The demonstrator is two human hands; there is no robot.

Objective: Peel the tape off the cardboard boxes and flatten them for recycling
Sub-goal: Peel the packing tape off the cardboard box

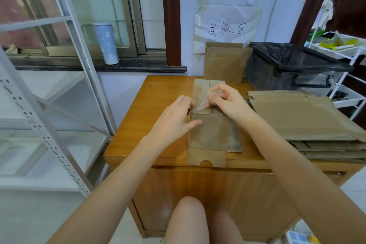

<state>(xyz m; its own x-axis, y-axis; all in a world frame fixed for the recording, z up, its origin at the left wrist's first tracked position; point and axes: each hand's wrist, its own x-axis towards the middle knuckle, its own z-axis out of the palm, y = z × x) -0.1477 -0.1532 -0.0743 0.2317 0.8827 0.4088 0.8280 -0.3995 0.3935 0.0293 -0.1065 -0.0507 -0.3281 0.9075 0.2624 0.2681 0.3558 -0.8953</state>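
The right hand (227, 101) pinches a strip of clear tape (202, 105) between thumb and fingertips and holds it lifted off the small cardboard box (214, 130), which lies flat in the middle of the wooden surface (158, 109). The raised pinch looks chosen to keep the strip taut so that it comes away cleanly from the seam. The left hand (176, 117) rests on the box's left edge, fingers loosely bent near the tape's root and thumb stretched along the top face; it seems to hold the box down so the pull does not drag it along, though whether its fingertips also nip the tape I cannot tell. The box lies with one flap hanging over the near edge of the surface, within easy reach of both arms.

To the right, just beside the box, sits a stack of flattened boxes (309, 117), probably the finished pile. Behind, one more flattened box (223, 63) leans on the wall under a handwritten paper sign (226, 25), and a bin lined with a black bag (293, 65) stands close by, a likely place for the peeled tape.
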